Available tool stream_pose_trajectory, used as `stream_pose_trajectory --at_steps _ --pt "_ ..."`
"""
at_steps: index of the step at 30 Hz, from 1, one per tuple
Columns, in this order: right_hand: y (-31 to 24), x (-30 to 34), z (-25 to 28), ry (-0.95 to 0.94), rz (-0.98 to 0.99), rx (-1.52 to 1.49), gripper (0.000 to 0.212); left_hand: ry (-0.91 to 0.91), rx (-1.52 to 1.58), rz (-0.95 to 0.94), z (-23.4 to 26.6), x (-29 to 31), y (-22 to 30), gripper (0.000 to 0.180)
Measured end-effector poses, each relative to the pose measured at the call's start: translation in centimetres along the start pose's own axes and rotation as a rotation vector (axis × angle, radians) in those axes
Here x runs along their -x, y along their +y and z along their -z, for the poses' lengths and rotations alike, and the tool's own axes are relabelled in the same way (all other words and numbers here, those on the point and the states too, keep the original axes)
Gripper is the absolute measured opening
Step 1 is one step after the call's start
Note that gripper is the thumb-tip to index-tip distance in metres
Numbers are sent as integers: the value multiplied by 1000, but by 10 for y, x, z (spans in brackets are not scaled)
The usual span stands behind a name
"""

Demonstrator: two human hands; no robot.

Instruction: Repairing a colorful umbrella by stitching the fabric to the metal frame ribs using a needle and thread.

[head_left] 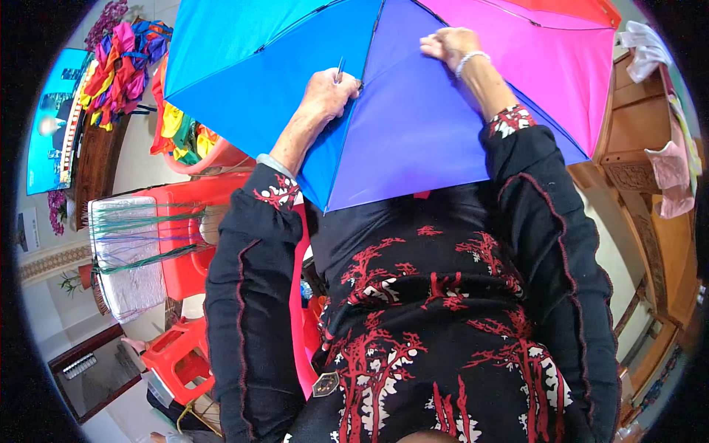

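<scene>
An opened umbrella with blue, purple, pink and red panels spreads in front of me, its inner side and thin dark ribs showing. My left hand is closed at the rib between the blue and purple panels, the fingertips pinching there. A thin, pointed metal piece sticks up from that hand; its kind is not clear. Over the upper purple panel is my right hand, fingers curled together and a pale beaded bracelet on its wrist. Whatever those fingers may hold is too small to make out.
At left, dark green and blue threads lie across a white foam block beside a red stool. Another red stool stands lower left. Colourful cloth hangs near a lit screen. Wooden furniture lines the right.
</scene>
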State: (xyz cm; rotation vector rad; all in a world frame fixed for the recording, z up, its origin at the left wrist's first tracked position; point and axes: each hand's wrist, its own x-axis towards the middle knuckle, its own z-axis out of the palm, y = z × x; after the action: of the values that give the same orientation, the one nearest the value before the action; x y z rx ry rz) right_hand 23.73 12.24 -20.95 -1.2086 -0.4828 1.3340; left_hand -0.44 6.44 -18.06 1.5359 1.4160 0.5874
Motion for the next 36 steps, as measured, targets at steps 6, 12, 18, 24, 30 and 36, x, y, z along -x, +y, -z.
stream_pose_trajectory --at_steps 6,12,18,24,30,36 --pt "-3 18 8 96 23 130 7 -54 -16 61 6 -5 -13 19" --pt "1 34 18 57 13 195 7 220 -507 171 -21 -20 -23 21" --pt "-15 29 60 50 62 168 5 324 -592 57 -38 -16 -14 26" --pt "-61 43 50 48 223 46 7 353 -587 -132 -18 -7 -16 19" --pt "-91 59 50 -200 315 76 23 214 -738 -608 -26 -21 -30 2" --pt "-74 95 2 -488 280 540 9 234 62 -370 -35 -12 -30 10"
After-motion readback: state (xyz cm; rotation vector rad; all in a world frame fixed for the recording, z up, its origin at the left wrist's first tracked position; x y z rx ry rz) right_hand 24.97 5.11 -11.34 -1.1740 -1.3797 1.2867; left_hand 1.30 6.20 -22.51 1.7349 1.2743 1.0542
